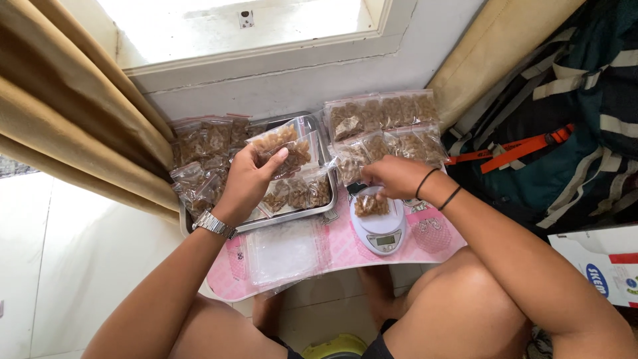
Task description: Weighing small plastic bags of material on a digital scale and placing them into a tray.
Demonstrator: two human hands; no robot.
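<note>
1. The left hand (249,178) pinched a filled zip bag (287,147) above the steel tray (318,211).
2. The right hand (393,177) closed its fingers on a bag of brown pieces (370,205) on the white scale (382,229).
3. Weighing looked underway; the reading wanted a steady bag.

L hand (249,178) holds a clear bag of brown pieces (287,149) over metal tray (312,126) w/ more filled bags. R hand (393,176) pinches small bag (369,205) on white scale (382,229). Pink counter (345,249) carries stack of empty bags (282,251); filled bags (385,126) lie by the wall.
</note>
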